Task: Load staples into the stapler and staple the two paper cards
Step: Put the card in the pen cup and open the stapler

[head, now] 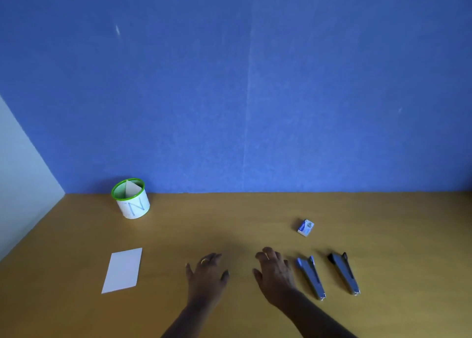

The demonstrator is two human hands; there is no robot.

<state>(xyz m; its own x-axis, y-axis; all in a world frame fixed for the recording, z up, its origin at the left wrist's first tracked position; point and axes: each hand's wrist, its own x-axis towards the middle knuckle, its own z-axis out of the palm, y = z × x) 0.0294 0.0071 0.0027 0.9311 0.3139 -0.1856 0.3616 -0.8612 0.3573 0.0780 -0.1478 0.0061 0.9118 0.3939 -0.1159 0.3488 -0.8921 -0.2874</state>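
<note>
Head view, looking down on a wooden desk [229, 225] against a blue wall. My left grip [207, 273] and right grip [274, 273] are side by side at the desk surface, fingers spread and loose, holding nothing. Just right of my right grip lie two staplers: a blue stapler [310, 276] nearest, a darker stapler [344, 273] beyond it. A small staple box [305, 227] sits behind them. One white card [122, 270] lies flat, well to my left, and a folded card [131, 188] stands in a green-rimmed cup [131, 199] by the wall. Loading looks unstarted. Next I likely need to lift a stapler and open it.
</note>
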